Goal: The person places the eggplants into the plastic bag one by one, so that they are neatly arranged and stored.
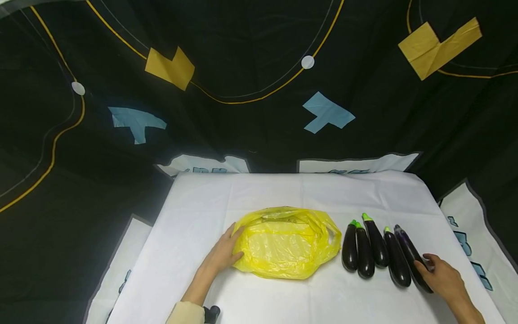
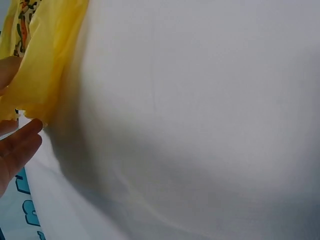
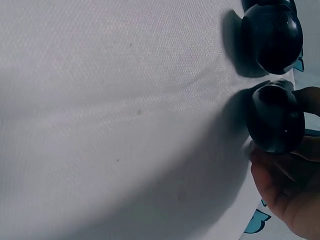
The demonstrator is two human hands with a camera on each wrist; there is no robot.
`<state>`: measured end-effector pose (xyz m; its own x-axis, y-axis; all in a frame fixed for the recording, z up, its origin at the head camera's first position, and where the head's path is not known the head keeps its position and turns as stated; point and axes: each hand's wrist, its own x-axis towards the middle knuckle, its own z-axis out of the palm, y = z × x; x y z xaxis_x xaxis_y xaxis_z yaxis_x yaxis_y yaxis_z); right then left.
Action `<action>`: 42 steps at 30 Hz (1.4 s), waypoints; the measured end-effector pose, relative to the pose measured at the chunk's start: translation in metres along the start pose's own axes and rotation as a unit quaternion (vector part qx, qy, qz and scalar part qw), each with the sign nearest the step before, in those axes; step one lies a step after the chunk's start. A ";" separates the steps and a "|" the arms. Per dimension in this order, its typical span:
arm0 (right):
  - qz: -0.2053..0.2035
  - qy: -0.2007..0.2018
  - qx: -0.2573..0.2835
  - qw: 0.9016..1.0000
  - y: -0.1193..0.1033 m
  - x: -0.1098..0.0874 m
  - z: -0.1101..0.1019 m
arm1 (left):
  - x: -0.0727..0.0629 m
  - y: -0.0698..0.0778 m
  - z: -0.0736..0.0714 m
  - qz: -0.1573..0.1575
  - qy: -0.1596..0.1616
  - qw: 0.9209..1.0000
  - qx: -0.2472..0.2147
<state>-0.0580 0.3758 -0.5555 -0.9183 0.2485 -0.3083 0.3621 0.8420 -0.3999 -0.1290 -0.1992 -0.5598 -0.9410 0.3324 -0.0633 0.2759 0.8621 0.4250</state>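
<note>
A yellow plastic bag [image 1: 279, 245] lies spread open in the middle of the white table. At its left side, my left hand [image 1: 221, 252] holds the edge, with yellow film between its digits in the left wrist view. Printed marks show on the film there. On the right, several dark purple eggplants [image 1: 365, 252] lie side by side with green stem ends pointing away. My right hand [image 1: 445, 279] grips the rightmost eggplant [image 1: 410, 252] near its blunt end. In the right wrist view that eggplant [image 3: 276, 120] sits between thumb and fingers, beside another eggplant [image 3: 274, 37].
A white cloth [image 1: 259, 189] covers the table. Behind it hangs a dark curtain [image 1: 243, 130] with yellow lines and yellow and blue patches. White printed borders [image 1: 473, 243] run along the table's sides. A small black object [image 1: 212, 314] shows beside the left sleeve.
</note>
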 end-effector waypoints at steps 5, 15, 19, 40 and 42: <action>-0.015 -0.015 0.011 1.000 -0.002 0.000 0.000 | 0.002 -0.004 0.005 -0.012 -0.016 1.000 -0.007; -0.021 -0.012 0.009 1.000 0.000 0.000 0.005 | 0.008 -0.010 0.013 -0.021 -0.025 0.999 -0.004; -0.020 0.001 0.007 1.000 -0.001 -0.003 0.007 | 0.010 -0.010 0.013 -0.019 -0.024 1.000 -0.005; -0.030 0.060 0.045 0.997 -0.047 -0.026 -0.016 | 0.018 -0.002 0.010 -0.036 -0.028 0.999 0.013; -0.025 0.052 0.053 0.997 -0.056 -0.028 -0.017 | 0.017 -0.002 0.010 -0.036 -0.029 0.999 0.011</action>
<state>-0.0556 0.3298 -0.5094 -0.9454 0.2600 -0.1963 0.3247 0.8003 -0.5040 -0.1439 -0.1912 -0.5707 -0.9461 0.2898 -0.1448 0.2124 0.8925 0.3979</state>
